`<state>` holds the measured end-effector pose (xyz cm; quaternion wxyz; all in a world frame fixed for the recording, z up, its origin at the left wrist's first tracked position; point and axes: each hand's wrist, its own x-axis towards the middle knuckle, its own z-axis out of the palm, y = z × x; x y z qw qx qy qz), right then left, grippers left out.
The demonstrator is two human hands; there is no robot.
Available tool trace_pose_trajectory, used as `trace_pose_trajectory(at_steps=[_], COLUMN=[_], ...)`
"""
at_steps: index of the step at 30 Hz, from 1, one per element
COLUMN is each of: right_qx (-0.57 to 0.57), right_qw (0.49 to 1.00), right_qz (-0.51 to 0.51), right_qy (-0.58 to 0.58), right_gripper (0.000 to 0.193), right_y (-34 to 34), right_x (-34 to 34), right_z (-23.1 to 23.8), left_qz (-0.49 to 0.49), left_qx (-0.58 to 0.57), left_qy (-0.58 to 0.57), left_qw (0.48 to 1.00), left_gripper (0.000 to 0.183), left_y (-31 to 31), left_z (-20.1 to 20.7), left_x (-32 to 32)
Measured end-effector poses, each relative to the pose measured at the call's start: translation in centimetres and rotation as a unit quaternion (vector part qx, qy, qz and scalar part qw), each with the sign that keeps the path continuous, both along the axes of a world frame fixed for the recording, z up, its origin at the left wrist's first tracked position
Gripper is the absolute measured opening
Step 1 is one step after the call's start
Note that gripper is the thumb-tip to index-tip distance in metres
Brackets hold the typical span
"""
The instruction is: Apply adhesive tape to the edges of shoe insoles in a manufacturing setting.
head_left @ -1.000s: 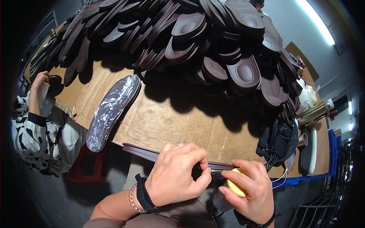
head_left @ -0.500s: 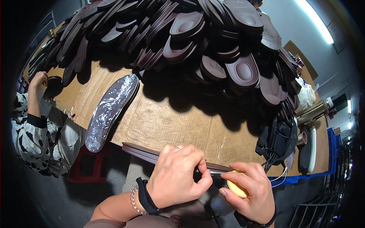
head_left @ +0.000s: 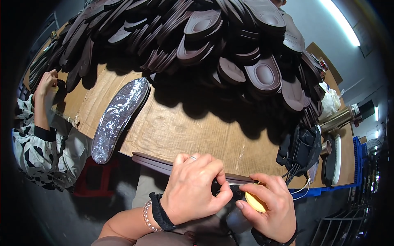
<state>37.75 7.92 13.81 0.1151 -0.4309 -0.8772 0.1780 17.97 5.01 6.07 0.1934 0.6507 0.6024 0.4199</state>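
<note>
"Holding what?"
"Grasping a yellow disc [head_left: 255, 202] in the right hand [head_left: 273, 203]. Curling the left hand [head_left: 195, 188], thumb to forefinger; cannot tell whether around anything."
"Finding the soles [head_left: 151, 163] where?"
"Side-on along the near edge of the tabletop [head_left: 180, 133], partly behind the left hand."

Pale wall [head_left: 314, 26], glowing tube light [head_left: 340, 20], dark floor [head_left: 84, 211], red stool [head_left: 106, 178]

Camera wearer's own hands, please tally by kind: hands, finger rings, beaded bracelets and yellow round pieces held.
Hands: 2, left hand and right hand
Finger ring: 1
Beaded bracelet: 1
Yellow round piece: 1, in the right hand
Total: 5
</note>
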Motion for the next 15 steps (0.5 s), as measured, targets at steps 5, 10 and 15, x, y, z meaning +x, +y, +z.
trace_pose_trajectory(at_steps=[5, 10, 15], right_qx=[-0.003, -0.025, -0.043], right_qw=[1.0, 1.0, 0.999], right_qz=[-0.004, -0.014, -0.025], right_qy=[-0.002, 0.001, 0.001], right_gripper=[0.035, 0.032, 0.029], right_y=[0.32, 0.56, 0.8], right_x=[-0.07, -0.23, -0.35], right_z=[0.01, 0.29, 0.61], left_qz=[0.002, 0.0, 0.002], left_qx=[0.003, 0.0, 0.013], left_qy=[0.007, 0.008, 0.014], left_qw=[1.0, 1.0, 1.0], left_gripper=[0.016, 0.016, 0.016], left_y=[0.12, 0.15, 0.25], left_z=[-0.07, -0.03, -0.04], left_x=[0.22, 0.3, 0.54])
